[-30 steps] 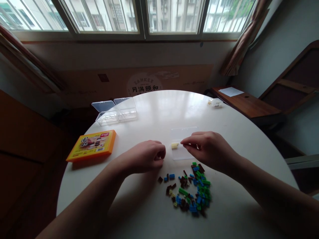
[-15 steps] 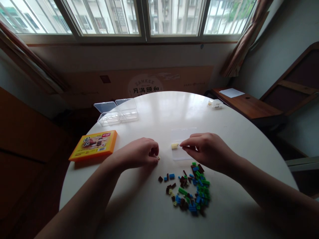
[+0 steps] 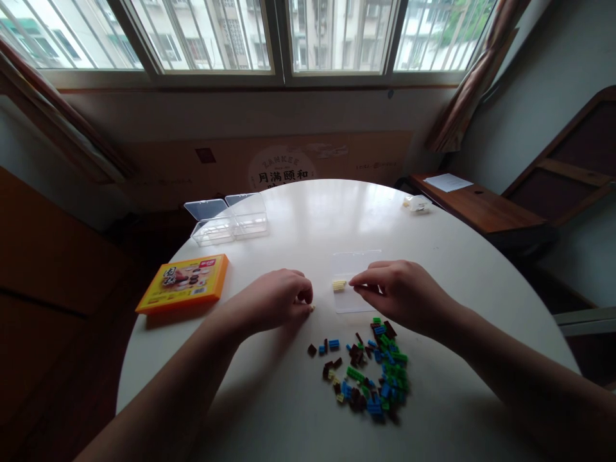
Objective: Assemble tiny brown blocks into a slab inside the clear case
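My left hand [image 3: 286,294] is closed in a pinch at the table, left of the clear plastic sheet. A small pale-yellow building brick [image 3: 312,308] shows at its thumb and fingertips. My right hand [image 3: 397,285] hovers over the clear sheet [image 3: 356,306], thumb and index fingertip drawn close together. What they hold, if anything, is too small to make out. Just left of those fingertips, a little group of pale-yellow bricks [image 3: 339,285] lies on the sheet. Nearer to me is a loose pile of green, blue, brown and pale-yellow bricks [image 3: 394,372].
An orange-yellow game box [image 3: 185,282] lies at the left of the round white table [image 3: 279,410]. Clear lidded cases [image 3: 228,228] stand open behind it. A small plastic bag [image 3: 418,204] rests at the far right edge. Beyond is a wooden desk [image 3: 495,205] with paper.
The whole view has shifted slightly downward. My left hand, with the small brick at its fingertips, has edged a little to the right. My right hand holds nearly the same pose.
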Demonstrator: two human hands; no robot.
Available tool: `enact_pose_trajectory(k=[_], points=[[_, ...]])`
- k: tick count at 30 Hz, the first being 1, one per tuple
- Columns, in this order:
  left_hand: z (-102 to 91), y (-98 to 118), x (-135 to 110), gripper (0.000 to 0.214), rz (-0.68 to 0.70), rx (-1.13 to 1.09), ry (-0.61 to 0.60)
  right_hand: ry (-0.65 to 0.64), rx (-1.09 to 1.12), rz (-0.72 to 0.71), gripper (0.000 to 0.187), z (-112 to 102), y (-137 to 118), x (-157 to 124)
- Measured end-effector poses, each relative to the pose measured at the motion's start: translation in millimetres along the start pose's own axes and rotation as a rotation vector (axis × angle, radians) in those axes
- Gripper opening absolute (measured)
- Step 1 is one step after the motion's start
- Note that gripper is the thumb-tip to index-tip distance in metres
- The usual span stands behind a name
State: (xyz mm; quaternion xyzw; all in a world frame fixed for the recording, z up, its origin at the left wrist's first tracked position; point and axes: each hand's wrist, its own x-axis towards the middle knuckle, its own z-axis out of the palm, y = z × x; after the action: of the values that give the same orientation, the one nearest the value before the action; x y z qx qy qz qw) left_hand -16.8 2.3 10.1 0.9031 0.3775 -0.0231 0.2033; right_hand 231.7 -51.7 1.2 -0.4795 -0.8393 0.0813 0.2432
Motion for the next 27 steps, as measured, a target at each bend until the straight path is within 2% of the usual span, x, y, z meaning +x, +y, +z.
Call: enact_pose_trajectory(k=[6, 12, 17, 22, 27], points=[[2.1, 0.8, 2.5, 0.014, 0.035, 0.009, 0.002, -0.002, -0.007, 0.011, 0.018, -0.5, 0.1, 0.1], [8.6, -4.8, 5.7, 0.014, 0.057, -0.005, 0.097, 0.0, -0.003, 0.001, 0.017, 3.0, 0.2, 0.5], [11.1, 2.8, 7.8, 0.012, 0.101, -0.145, 0.228, 0.018, 0.029, -0.032, 0.019, 7.4, -4.6, 0.5], [16.0, 15.3, 10.0, 0.009, 0.125, -0.364, 0.297, 0.045, 0.068, -0.063, 0.017, 8.3, -9.7, -0.1], [19.0, 18.5, 11.5, 0.008, 0.13, -0.403, 0.349, 0.032, 0.079, -0.052, 0.017, 9.0, -10.5, -0.3]])
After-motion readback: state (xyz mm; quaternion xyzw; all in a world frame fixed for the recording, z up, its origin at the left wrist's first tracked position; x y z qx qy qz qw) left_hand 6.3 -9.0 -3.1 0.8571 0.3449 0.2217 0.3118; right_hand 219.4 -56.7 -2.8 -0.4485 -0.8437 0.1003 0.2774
